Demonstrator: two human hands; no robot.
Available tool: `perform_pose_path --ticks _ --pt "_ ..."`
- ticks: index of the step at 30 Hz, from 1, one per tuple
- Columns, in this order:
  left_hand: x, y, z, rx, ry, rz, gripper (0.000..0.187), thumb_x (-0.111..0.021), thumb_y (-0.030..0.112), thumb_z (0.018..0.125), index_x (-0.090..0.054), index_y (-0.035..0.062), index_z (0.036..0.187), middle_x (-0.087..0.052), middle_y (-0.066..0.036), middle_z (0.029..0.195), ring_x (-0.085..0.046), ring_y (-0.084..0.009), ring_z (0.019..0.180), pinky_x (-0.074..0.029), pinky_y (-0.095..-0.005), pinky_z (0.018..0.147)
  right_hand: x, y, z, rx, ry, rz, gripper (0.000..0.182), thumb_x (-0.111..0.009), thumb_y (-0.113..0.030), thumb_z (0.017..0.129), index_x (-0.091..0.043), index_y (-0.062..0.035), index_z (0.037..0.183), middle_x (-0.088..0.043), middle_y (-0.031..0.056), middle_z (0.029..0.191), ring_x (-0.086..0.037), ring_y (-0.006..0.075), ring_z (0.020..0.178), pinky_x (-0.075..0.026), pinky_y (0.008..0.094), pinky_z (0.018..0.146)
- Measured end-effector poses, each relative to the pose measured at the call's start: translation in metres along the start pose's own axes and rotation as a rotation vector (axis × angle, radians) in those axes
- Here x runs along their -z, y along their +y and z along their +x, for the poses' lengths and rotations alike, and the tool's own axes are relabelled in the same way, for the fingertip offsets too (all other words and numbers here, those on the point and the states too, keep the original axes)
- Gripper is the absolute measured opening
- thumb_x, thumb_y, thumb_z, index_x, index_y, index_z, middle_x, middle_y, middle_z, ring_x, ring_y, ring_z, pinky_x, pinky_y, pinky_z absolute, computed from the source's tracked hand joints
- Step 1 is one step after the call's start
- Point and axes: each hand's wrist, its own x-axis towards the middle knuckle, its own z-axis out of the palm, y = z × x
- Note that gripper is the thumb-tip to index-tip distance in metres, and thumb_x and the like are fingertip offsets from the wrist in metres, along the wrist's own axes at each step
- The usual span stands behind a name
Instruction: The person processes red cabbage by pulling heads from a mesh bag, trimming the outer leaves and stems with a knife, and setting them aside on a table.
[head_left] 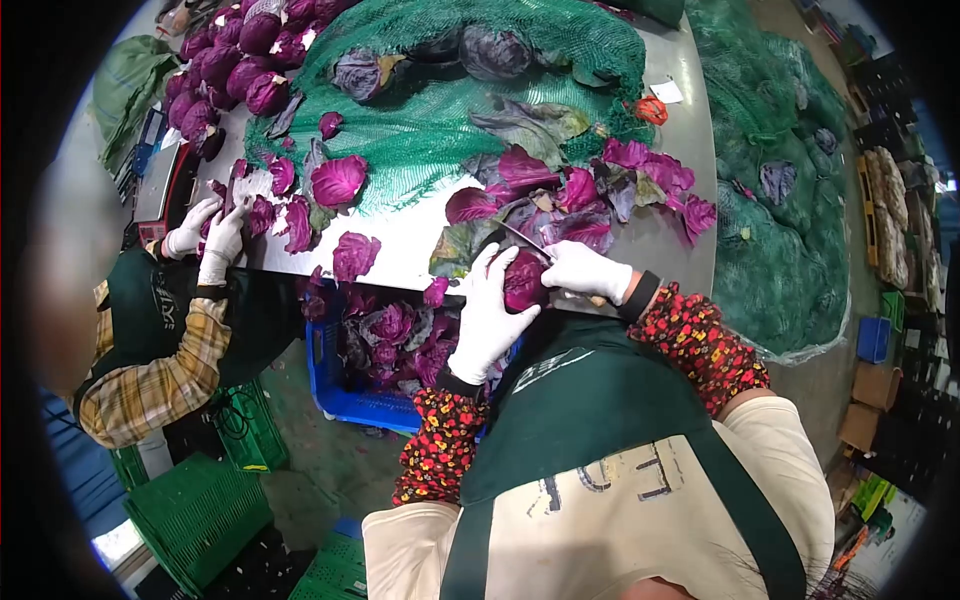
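Note:
My left hand [490, 315], in a white glove, is wrapped round the left side of a red cabbage [525, 281] at the table's front edge. In my gloved right hand [583, 272] is a knife [517, 235], its blade pointing up and left above the cabbage. Loose purple leaves [575, 205] lie just beyond both hands. Under the table edge on the left, a blue crate [375, 408] holds more leaves.
Green netting [430, 130] with dark cabbages covers the table's middle. Peeled cabbages [245, 70] are piled at the back left. A gloved co-worker [160, 380] works at left. Green crates [200, 515] stand on the floor; netted sacks [785, 230] are at right.

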Motion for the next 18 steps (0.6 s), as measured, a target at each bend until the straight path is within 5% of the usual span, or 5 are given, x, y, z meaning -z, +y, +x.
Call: perform_pose_path --ticks 3,11,14,16,18 --pt "-0.002 -0.012 0.003 -0.016 0.037 -0.078 0.085 -0.083 0.016 0.065 -0.042 0.0117 0.14 -0.037 -0.018 0.143 -0.038 -0.0365 0.133 -0.034 -0.0448 0.111 -0.01 0.005 0.006 0.296 0.344 -0.362 0.023 -0.064 -0.016 0.073 -0.063 -0.0015 0.091 -0.066 0.0211 0.078 -0.067 0.0365 0.078 -0.051 0.0436 0.074" --pt "0.026 -0.036 -0.004 0.3 0.061 -1.091 0.092 -0.08 0.005 0.07 -0.032 0.006 0.148 -0.048 -0.014 0.138 -0.051 -0.0247 0.125 -0.04 -0.0381 0.108 0.013 0.021 0.016 0.257 0.661 -0.619 0.021 -0.057 -0.015 0.08 -0.065 -0.0071 0.098 -0.067 0.0202 0.082 -0.066 0.0377 0.085 -0.05 0.0473 0.075" --pt "0.038 -0.024 -0.011 0.276 0.048 -1.192 0.091 -0.081 0.009 0.07 -0.033 0.0051 0.148 -0.049 -0.014 0.138 -0.051 -0.0247 0.125 -0.041 -0.0388 0.108 -0.002 -0.008 -0.004 0.526 0.737 -0.593 0.034 -0.068 -0.027 0.084 -0.065 -0.0083 0.112 -0.068 0.0157 0.102 -0.066 0.0319 0.094 -0.052 0.0406 0.081" --pt "0.043 -0.018 -0.005 0.222 0.026 -1.192 0.091 -0.082 0.013 0.07 -0.035 0.0044 0.147 -0.049 -0.015 0.138 -0.051 -0.0247 0.124 -0.041 -0.039 0.108 -0.011 -0.04 -0.019 0.646 0.617 -0.393 0.042 -0.071 -0.032 0.084 -0.064 -0.0065 0.117 -0.069 0.0117 0.104 -0.067 0.024 0.093 -0.052 0.0349 0.084" --pt "0.045 -0.013 0.0 0.15 0.031 -1.162 0.089 -0.083 0.021 0.069 -0.038 0.0027 0.144 -0.05 -0.015 0.137 -0.052 -0.0246 0.124 -0.042 -0.0393 0.106 -0.015 -0.085 -0.049 0.388 0.326 -0.283 0.042 -0.072 -0.032 0.084 -0.064 -0.0024 0.113 -0.069 0.014 0.1 -0.067 0.0236 0.09 -0.051 0.0345 0.082"
